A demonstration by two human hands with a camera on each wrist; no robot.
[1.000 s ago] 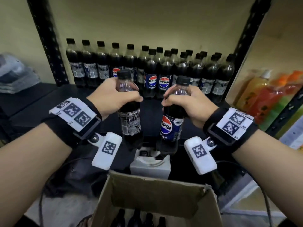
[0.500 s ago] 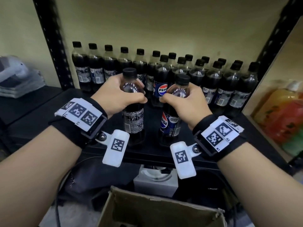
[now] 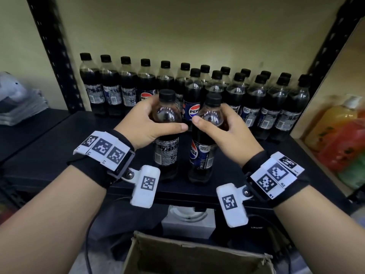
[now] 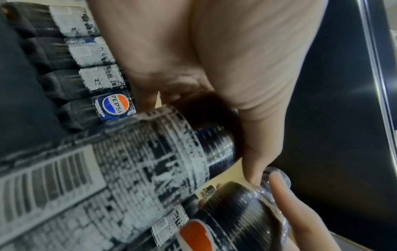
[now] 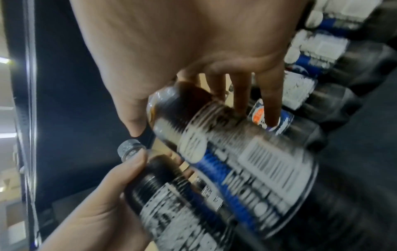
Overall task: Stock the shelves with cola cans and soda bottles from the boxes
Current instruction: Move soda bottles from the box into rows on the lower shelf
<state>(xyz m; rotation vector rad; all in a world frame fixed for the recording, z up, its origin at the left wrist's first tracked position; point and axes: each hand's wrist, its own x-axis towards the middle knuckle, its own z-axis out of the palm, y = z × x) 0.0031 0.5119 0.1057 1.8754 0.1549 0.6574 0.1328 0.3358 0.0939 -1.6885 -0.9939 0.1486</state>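
Two full cola bottles here, one per hand. The left bottle sits at about 11 o'clock from the right bottle, nearly touching, both upright over the front of the shelf; can't tell if the bases are down yet. Left hand and right hand are each wrapped round the shoulder just under the cap. Good spot imo: full PET is hefty and firm but smooth, and the labelled waist is slicker. Stocked bottles stand at 12 o'clock, the cardboard box at 6.
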